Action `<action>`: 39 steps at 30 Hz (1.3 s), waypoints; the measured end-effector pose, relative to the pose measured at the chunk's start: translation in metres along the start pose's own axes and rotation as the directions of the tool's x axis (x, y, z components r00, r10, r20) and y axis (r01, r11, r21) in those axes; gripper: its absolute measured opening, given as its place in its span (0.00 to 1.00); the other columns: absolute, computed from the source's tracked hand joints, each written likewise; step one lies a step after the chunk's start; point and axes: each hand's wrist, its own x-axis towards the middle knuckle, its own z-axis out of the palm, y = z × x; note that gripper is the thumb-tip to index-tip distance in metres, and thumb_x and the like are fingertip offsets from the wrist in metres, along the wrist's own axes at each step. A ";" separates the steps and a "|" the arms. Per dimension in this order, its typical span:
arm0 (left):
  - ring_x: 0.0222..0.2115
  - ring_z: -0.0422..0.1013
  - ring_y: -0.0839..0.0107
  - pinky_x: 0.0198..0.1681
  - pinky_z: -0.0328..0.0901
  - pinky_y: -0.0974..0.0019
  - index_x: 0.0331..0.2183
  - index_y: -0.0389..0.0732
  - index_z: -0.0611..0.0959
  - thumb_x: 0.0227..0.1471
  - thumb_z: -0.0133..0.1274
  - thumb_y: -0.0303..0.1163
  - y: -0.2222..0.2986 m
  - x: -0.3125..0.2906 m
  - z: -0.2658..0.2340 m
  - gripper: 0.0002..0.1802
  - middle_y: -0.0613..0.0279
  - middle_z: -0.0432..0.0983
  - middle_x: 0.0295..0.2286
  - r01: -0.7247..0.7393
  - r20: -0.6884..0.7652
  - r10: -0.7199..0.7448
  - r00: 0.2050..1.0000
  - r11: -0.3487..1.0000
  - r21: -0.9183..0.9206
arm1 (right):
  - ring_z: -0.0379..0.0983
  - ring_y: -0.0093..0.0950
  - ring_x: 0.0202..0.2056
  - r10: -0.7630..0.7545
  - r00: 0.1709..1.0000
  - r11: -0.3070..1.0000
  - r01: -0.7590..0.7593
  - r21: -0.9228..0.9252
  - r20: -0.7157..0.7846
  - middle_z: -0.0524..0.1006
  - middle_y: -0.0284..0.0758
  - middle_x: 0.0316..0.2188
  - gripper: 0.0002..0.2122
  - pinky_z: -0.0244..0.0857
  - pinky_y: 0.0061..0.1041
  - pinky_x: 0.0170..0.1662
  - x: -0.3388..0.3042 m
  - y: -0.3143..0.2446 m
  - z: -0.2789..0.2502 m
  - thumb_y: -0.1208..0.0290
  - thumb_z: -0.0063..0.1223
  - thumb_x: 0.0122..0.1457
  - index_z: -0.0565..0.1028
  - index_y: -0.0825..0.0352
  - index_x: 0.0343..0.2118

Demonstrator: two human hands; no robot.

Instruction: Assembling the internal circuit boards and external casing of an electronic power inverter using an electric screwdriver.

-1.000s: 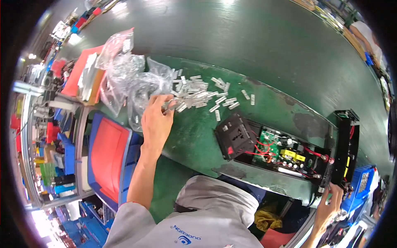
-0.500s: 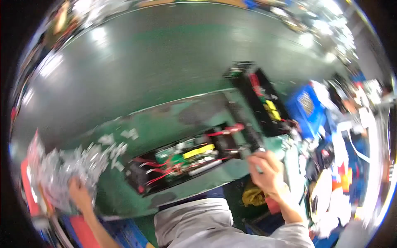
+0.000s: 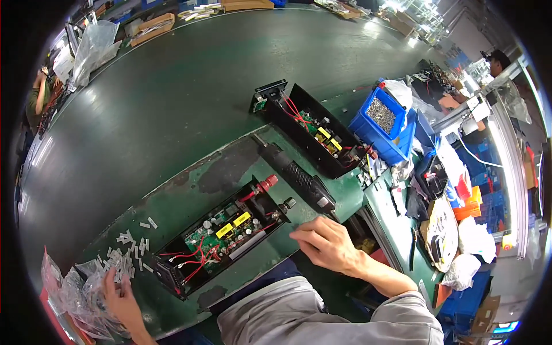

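Note:
My left hand (image 3: 122, 300) is at the right edge of a crumpled clear plastic bag (image 3: 80, 296), its thumb and fingers apart by a heap of small, pale, translucent strips (image 3: 137, 248). My right hand (image 3: 329, 246) hovers past the right end of an open black metal case (image 3: 236, 253), with fingers curled and pressed together; whatever they may hold is hidden. Inside that case are a green circuit board (image 3: 198, 238), red wires and yellow-wrapped parts. Red and black terminals stick out of its right end. A black power screwdriver (image 3: 299, 178) lies beyond my right hand.
A second open black case (image 3: 316, 135) with similar electronics stands farther back. Beside it, a blue bin (image 3: 382, 115) holds many small metal parts. Bags and tools crowd the right side table (image 3: 397, 224). The long dark green surface (image 3: 190, 86) runs behind.
The view has shifted and sharpened. My left hand has drawn from over the bag to its right edge by the strips. My right hand has moved left from the screwdriver's near end, fingers still curled.

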 end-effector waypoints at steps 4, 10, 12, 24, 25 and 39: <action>0.39 0.74 0.69 0.39 0.69 0.67 0.49 0.38 0.80 0.59 0.59 0.28 -0.013 0.002 0.021 0.16 0.59 0.75 0.45 -0.170 -0.023 0.174 0.984 0.978 0.117 | 0.75 0.33 0.31 0.010 1.000 1.000 -0.010 0.013 0.017 0.76 0.34 0.35 0.16 0.70 0.30 0.34 -0.002 -0.002 0.001 0.82 0.64 0.47 0.77 0.65 0.40; 0.41 0.77 0.68 0.43 0.72 0.69 0.42 0.38 0.84 0.54 0.63 0.23 0.000 -0.004 0.020 0.12 0.57 0.78 0.39 -0.097 -0.122 0.078 0.989 0.983 -0.154 | 0.76 0.37 0.31 0.132 0.991 0.991 -0.132 0.024 -0.012 0.78 0.38 0.33 0.14 0.71 0.31 0.32 -0.005 -0.005 0.009 0.88 0.61 0.47 0.80 0.65 0.36; 0.39 0.77 0.67 0.42 0.72 0.69 0.41 0.37 0.85 0.52 0.64 0.24 0.002 -0.003 0.019 0.12 0.57 0.79 0.38 -0.049 -0.082 0.036 0.996 0.985 -0.168 | 0.77 0.38 0.33 0.176 0.984 0.984 -0.176 0.012 0.001 0.78 0.41 0.33 0.12 0.71 0.31 0.35 -0.007 -0.009 0.010 0.88 0.59 0.49 0.80 0.67 0.36; 0.28 0.77 0.69 0.34 0.71 0.67 0.41 0.38 0.83 0.53 0.60 0.21 0.000 -0.006 -0.003 0.11 0.59 0.81 0.35 0.073 -0.076 -0.099 0.992 0.956 -0.284 | 0.74 0.40 0.34 0.190 0.979 0.982 -0.190 -0.006 0.074 0.77 0.43 0.34 0.13 0.69 0.35 0.39 -0.004 -0.018 0.017 0.91 0.56 0.50 0.76 0.69 0.38; 0.27 0.76 0.72 0.34 0.71 0.68 0.41 0.38 0.83 0.54 0.60 0.22 0.000 -0.006 -0.004 0.11 0.60 0.82 0.35 0.093 -0.075 -0.121 0.990 0.946 -0.310 | 0.74 0.40 0.34 0.191 0.979 0.982 -0.190 -0.014 0.078 0.77 0.43 0.34 0.13 0.69 0.35 0.39 -0.003 -0.019 0.018 0.91 0.56 0.50 0.76 0.69 0.38; 0.37 0.77 0.53 0.39 0.72 0.56 0.40 0.47 0.85 0.48 0.64 0.28 0.014 0.010 0.026 0.14 0.58 0.78 0.41 -0.283 -0.022 0.283 0.959 0.959 0.003 | 0.76 0.37 0.34 0.204 0.978 0.979 -0.204 -0.019 0.042 0.78 0.41 0.33 0.10 0.71 0.31 0.39 -0.002 -0.028 0.017 0.89 0.57 0.51 0.77 0.69 0.35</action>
